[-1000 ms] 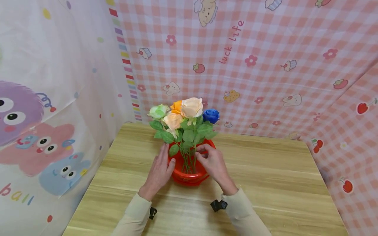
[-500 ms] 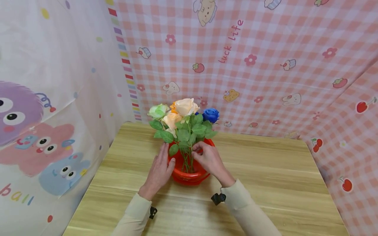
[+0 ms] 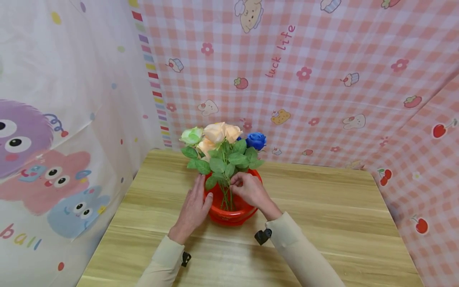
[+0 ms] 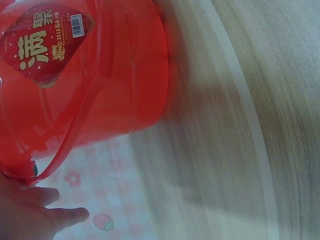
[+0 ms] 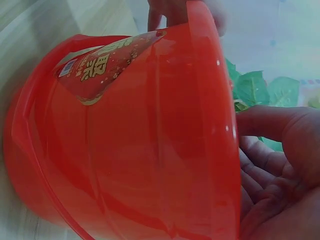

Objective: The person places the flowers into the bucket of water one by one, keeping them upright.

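Observation:
A red plastic bucket (image 3: 231, 218) stands on the table with several artificial roses upright in it, their stems (image 3: 226, 199) spreading down to its bottom. My right hand (image 3: 252, 193) reaches over the right rim and pinches one green stem between thumb and fingers; it appears to belong to a peach rose (image 3: 215, 132). Along the left rim rests my left hand (image 3: 193, 208), fingers straight. A pale green rose (image 3: 192, 136) leans left and a blue rose (image 3: 256, 141) leans right. In the right wrist view, the bucket wall (image 5: 150, 130) hides the stems.
The bucket's handle (image 4: 82, 117) hangs down its front, near a dark red label (image 4: 50, 45). Wood-grain table (image 3: 322, 223) surrounds the bucket. A pink checked cloth (image 3: 287, 91) hangs close behind the flowers, and a white printed cloth (image 3: 107, 71) hangs at left.
My right hand has moved slightly left with the stem, and a large peach rose has shifted left, covering the orange rose. My left hand has stayed in place.

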Tool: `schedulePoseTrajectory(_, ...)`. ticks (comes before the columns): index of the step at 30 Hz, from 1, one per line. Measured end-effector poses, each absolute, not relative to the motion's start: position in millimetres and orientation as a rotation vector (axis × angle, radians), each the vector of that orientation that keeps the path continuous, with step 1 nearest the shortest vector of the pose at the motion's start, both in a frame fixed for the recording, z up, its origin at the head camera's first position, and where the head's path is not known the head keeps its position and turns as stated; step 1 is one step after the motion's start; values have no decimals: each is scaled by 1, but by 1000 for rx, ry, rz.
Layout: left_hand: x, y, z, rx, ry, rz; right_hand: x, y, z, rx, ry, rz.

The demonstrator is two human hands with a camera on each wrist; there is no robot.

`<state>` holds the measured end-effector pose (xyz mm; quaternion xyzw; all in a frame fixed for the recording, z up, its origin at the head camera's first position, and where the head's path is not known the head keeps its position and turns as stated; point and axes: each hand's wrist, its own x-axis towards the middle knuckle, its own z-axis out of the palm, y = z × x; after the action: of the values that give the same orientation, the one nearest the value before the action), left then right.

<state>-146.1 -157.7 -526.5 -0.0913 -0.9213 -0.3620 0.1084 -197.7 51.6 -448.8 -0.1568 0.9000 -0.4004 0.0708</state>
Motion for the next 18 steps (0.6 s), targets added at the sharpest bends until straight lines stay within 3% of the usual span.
schedulePoseTrajectory(18, -147, -157, -527, -267, -2711, -1070, -209, 45, -457, -466, 2600, -1041)
